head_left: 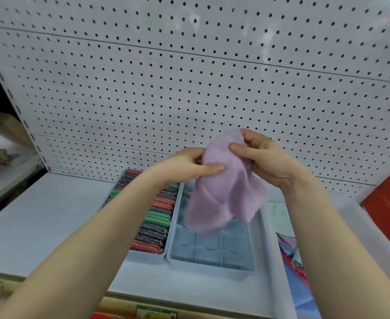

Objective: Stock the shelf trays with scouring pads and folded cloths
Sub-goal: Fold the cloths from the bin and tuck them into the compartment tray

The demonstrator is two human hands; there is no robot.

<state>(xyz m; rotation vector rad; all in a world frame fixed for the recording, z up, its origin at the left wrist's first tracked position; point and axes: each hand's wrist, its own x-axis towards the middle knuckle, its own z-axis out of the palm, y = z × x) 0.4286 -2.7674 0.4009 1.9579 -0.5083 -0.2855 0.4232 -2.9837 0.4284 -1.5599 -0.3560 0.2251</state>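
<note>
Above the middle tray, a soft lilac cloth (221,192) was held up in the air by both hands. Its left edge was pinched by the left hand (189,165), thumb laid across the front of the fabric and fingers curled behind it. Its upper right part was gripped by the right hand (260,157), fingers folded over the top of the bunched fabric, so that both grips were closed on the cloth. The lower part of the cloth hung loose and creased, apart from the tray beneath it.

That pale blue plastic tray (212,252), with its ribbed, sectioned floor, was set on the white shelf (39,222); what lay at its far end was hidden behind the cloth. Just beside it on the left, touching it, a second tray of the same kind (143,257) was filled with rows of glittering red, green and dark scouring pads (157,217) stood on edge. To the right, a white bin (270,249) was seen to contain loose cloths in mint, blue, lilac and red (288,245), partly covered by the right forearm. A red box (389,203) was leaned at the far right edge. Behind everything, a white perforated back panel (189,77) was raised.
</note>
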